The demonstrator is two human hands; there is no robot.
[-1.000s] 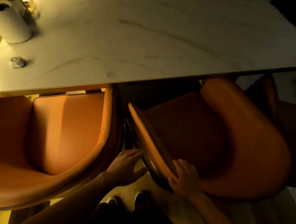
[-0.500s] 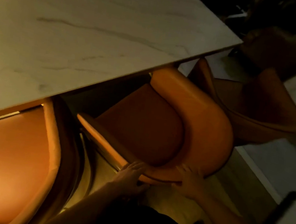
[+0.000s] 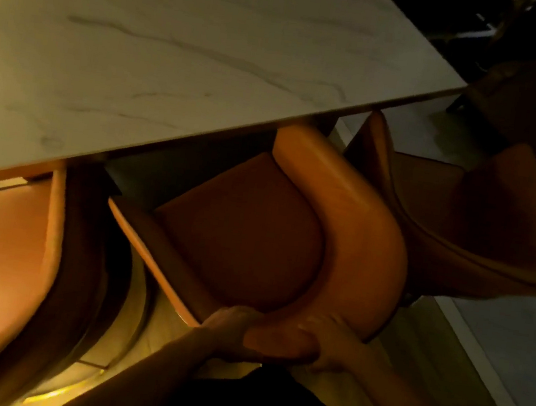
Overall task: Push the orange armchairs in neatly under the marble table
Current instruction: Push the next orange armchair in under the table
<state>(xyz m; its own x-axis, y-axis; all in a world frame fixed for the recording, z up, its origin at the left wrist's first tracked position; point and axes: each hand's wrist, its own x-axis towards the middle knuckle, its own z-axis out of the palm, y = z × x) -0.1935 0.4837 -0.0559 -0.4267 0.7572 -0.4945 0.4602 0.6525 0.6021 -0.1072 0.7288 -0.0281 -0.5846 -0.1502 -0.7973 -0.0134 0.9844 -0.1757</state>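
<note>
Middle armchair (image 3: 353,214) angled, seat partly tucked beneath the near edge of the bench (image 3: 182,65), curved back sticking out toward the camera; left arm edge slanting away from that near edge rather than square to it. Left hand (image 3: 229,332) wrapped over the lowest part of the chair back, fingers curled onto the rim; right hand (image 3: 323,339) just beside it on the same rim, fingers bent over the padded top, thumb side under; both closed on the chair, hands nearly touching each other. Forearms reaching up from the bottom of the view.

Left armchair (image 3: 1,253) close alongside, dark outer shell near the middle chair's arm, front going under the bench's near edge; brightly lit seat. Right armchair (image 3: 481,227) on the other side, turned at a slant, one arm tip close to the bench's near right corner, back touching or just beside the middle chair's back; hard to tell which in the dim light. Bench top pale with grey veins, bare in the visible part. Floor (image 3: 487,337) pale tile to the right, yellow-lit between the chairs.
</note>
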